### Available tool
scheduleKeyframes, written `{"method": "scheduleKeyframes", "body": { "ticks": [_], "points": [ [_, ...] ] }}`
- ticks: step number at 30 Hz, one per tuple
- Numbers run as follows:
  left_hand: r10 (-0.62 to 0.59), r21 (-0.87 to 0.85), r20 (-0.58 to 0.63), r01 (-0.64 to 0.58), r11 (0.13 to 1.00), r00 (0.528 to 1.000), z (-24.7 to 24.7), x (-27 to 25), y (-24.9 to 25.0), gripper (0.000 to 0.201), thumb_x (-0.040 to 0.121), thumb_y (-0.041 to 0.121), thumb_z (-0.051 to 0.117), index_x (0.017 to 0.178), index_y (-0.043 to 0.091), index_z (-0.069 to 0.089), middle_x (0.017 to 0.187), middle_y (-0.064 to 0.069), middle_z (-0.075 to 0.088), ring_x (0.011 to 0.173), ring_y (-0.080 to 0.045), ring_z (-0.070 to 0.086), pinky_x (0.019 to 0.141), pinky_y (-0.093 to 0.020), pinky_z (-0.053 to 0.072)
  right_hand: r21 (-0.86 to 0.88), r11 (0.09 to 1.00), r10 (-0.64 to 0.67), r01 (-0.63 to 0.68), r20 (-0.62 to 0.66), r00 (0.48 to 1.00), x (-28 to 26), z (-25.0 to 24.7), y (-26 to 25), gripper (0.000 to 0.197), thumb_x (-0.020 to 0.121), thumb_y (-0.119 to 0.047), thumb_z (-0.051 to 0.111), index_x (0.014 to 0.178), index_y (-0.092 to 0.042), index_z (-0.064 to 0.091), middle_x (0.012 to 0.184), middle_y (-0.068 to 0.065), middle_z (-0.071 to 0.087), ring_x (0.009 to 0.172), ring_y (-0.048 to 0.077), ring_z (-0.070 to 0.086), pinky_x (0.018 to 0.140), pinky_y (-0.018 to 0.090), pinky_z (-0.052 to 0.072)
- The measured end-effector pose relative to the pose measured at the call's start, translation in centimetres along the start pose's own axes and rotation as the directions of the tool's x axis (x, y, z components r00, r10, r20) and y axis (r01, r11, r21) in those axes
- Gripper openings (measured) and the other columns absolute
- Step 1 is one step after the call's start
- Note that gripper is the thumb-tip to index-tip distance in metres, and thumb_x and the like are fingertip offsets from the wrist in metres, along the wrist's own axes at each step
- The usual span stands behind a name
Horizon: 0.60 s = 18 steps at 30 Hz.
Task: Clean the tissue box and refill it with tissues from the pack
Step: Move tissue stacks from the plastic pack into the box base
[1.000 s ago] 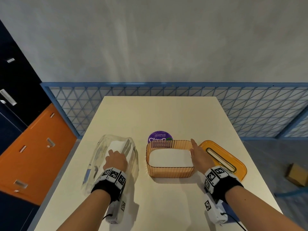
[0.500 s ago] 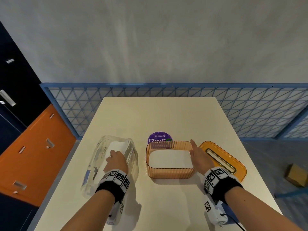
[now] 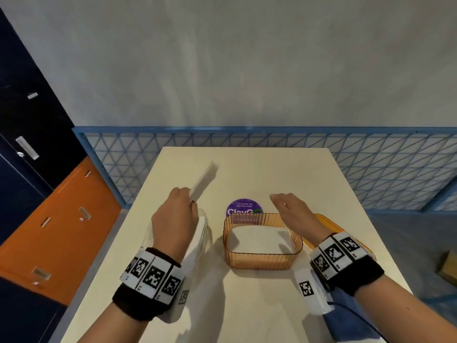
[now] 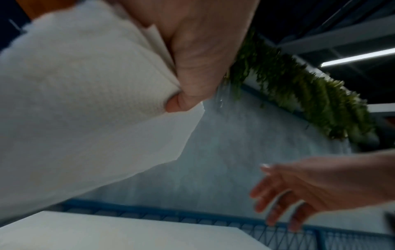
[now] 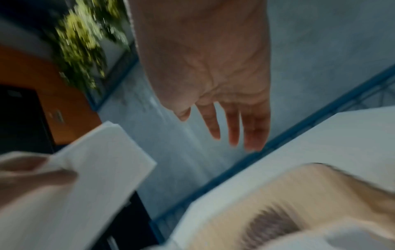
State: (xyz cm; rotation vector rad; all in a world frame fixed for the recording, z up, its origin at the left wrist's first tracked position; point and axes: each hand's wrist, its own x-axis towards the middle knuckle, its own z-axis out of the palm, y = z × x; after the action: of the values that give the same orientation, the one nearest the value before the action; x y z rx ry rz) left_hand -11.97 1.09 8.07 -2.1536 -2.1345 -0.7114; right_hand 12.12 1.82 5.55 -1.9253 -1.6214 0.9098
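White tissues (image 3: 204, 180) were gripped in the left hand (image 3: 174, 221), raised above the table (image 3: 247, 305) at centre left of the head view; thumb and fingers were closed on one end of the stack, and the free end pointed toward the upper right. The left wrist view confirmed the pinch on the folded white sheets (image 4: 85, 101). Below that hand lay the clear plastic pack (image 3: 202, 233), partly hidden by the wrist, with more white tissue showing inside.

The right hand (image 3: 294, 211) hovered above the far right rim of the orange ribbed tissue box (image 3: 262, 258), fingers extended and loose, holding nothing; the right wrist view showed its fingers (image 5: 233, 125) straight and apart. The box stood open at lower centre, with white tissue lying flat inside. Its orange lid (image 3: 331, 226) rested on the table just right of the box, mostly hidden by the right wrist. A purple round sticker (image 3: 243, 209) sat on the table just behind the box.
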Motion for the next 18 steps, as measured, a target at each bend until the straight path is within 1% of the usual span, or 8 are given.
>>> {"method": "scheduleKeyframes", "body": {
  "ticks": [3, 6, 8, 10, 13, 15, 16, 18],
  "points": [
    [0.206, -0.106, -0.037, -0.209, 0.972, 0.978, 0.4, -0.4, 2.0, 0.025, 0.09, 0.018, 0.051, 0.113, 0.018, 0.061, 0.098, -0.003, 0.058, 0.081, -0.024, 0.06, 0.058, -0.032, 0.048, 0.477, 0.861, 0.043, -0.176, 0.277, 0.96, -1.1, -0.6, -4.2, 0.059, 0.095, -0.057, 0.029, 0.115, -0.009, 0.056, 0.1, 0.012, 0.067, 0.082, 0.025, 0.066, 0.074, 0.036, 0.054],
    [0.473, -0.144, 0.07, -0.46, 0.876, 0.878, 2.4, -1.0, 2.7, 0.036, 0.081, 0.02, 0.053, 0.116, 0.021, 0.062, 0.099, -0.004, 0.062, 0.078, -0.025, 0.064, 0.057, -0.031, 0.049, 0.674, 0.691, -0.006, -0.261, 0.366, 0.931, -1.4, -1.1, -5.1, 0.057, 0.09, -0.06, 0.039, 0.11, -0.01, 0.058, 0.099, 0.016, 0.069, 0.09, 0.035, 0.068, 0.072, 0.04, 0.059],
    [0.578, -0.187, 0.129, -0.553, 0.812, 0.805, 4.3, -1.4, 2.5, 0.042, 0.079, 0.022, 0.052, 0.121, 0.025, 0.058, 0.106, -0.005, 0.062, 0.087, -0.025, 0.065, 0.066, -0.032, 0.052, 0.67, 0.716, -0.028, -0.196, 0.309, 0.951, -1.3, -1.2, -4.4, 0.041, 0.094, -0.042, 0.05, 0.117, -0.008, 0.057, 0.113, 0.017, 0.065, 0.096, 0.035, 0.067, 0.076, 0.043, 0.059],
    [0.587, -0.32, 0.181, -0.517, 0.794, 0.789, 5.5, -1.7, 2.0, 0.044, 0.085, 0.042, 0.047, 0.129, 0.035, 0.051, 0.126, -0.003, 0.053, 0.114, -0.022, 0.053, 0.09, -0.036, 0.047, 0.604, 0.787, -0.033, -0.127, 0.247, 0.968, -0.9, -1.2, -3.1, 0.031, 0.094, -0.016, 0.051, 0.123, -0.005, 0.053, 0.12, 0.016, 0.06, 0.098, 0.031, 0.064, 0.076, 0.041, 0.059],
    [0.404, -0.603, 0.304, -0.154, 0.783, 0.863, 5.9, -1.9, 1.8, 0.071, 0.074, 0.075, 0.043, 0.138, 0.046, 0.034, 0.147, 0.01, 0.024, 0.135, -0.005, 0.018, 0.112, -0.03, 0.021, 0.549, 0.833, -0.04, -0.064, 0.175, 0.984, -0.6, -1.8, -1.0, 0.034, 0.092, -0.005, 0.048, 0.126, -0.005, 0.052, 0.117, 0.013, 0.062, 0.1, 0.028, 0.061, 0.081, 0.037, 0.051],
    [0.168, -0.722, 0.374, 0.173, 0.67, 0.912, 6.2, -1.5, 2.0, 0.075, 0.082, 0.059, 0.056, 0.145, 0.038, 0.022, 0.15, 0.01, 0.019, 0.138, -0.008, 0.02, 0.111, -0.03, 0.023, 0.589, 0.805, -0.039, -0.067, 0.166, 0.985, -0.5, -2.3, -0.1, 0.035, 0.093, -0.009, 0.05, 0.128, -0.01, 0.051, 0.121, 0.011, 0.063, 0.108, 0.03, 0.061, 0.093, 0.043, 0.049],
    [0.065, -0.773, 0.437, 0.337, 0.538, 0.897, 6.5, -1.2, 2.1, 0.075, 0.086, 0.047, 0.058, 0.147, 0.034, 0.017, 0.152, 0.004, 0.022, 0.138, -0.014, 0.027, 0.11, -0.032, 0.026, 0.618, 0.783, -0.043, -0.072, 0.169, 0.985, -0.4, -2.5, 0.4, 0.035, 0.094, -0.011, 0.051, 0.129, -0.012, 0.05, 0.123, 0.011, 0.063, 0.11, 0.03, 0.061, 0.098, 0.046, 0.048],
    [0.016, -0.779, 0.616, 0.605, 0.167, 0.788, 7.7, -0.5, 1.8, 0.079, 0.086, 0.044, 0.059, 0.148, 0.03, 0.014, 0.147, -0.009, 0.037, 0.126, -0.024, 0.047, 0.103, -0.034, 0.039, 0.664, 0.744, -0.05, -0.074, 0.165, 0.985, -0.4, -2.6, 0.9, 0.037, 0.094, -0.012, 0.051, 0.131, -0.012, 0.049, 0.125, 0.01, 0.062, 0.113, 0.03, 0.06, 0.1, 0.048, 0.046]
  ]
}}
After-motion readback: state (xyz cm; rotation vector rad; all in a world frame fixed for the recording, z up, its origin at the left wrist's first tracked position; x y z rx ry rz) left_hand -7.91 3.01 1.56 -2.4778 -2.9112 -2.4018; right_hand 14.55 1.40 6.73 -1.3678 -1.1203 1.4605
